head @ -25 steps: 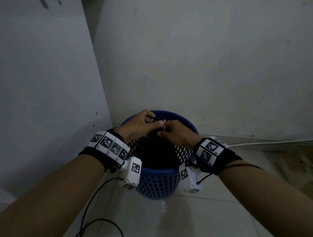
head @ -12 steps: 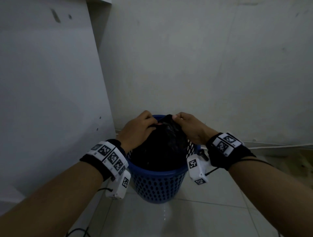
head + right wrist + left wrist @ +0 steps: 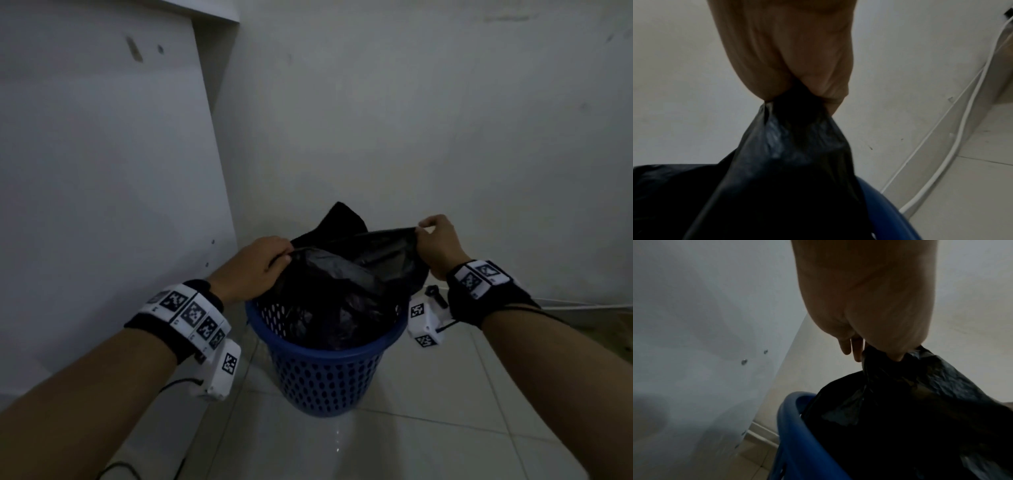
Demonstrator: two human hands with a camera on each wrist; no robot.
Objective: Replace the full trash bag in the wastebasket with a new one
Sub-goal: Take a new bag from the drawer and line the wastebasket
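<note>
A blue perforated wastebasket [image 3: 322, 373] stands on the tiled floor in the corner, holding a black trash bag [image 3: 335, 291] that bulges above its rim [image 3: 789, 423]. My left hand [image 3: 255, 265] pinches the bag's left top edge [image 3: 892, 356]. My right hand [image 3: 436, 245] grips the bag's right top edge [image 3: 797, 104], bunched in its fingers. The bag's mouth is stretched wide between both hands, and a flap of it [image 3: 342, 219] sticks up at the back. The blue rim [image 3: 885, 211] shows below the right hand.
A white cabinet panel [image 3: 102, 188] stands close on the left. The white wall [image 3: 411, 120] rises right behind the basket. A white cable [image 3: 941, 162] runs along the wall's base on the right. A dark cable [image 3: 120, 467] lies on the floor at lower left.
Both hands rose and moved apart, lifting the bag's top out of the basket and spreading its mouth open. Earlier they were together over the basket's middle.
</note>
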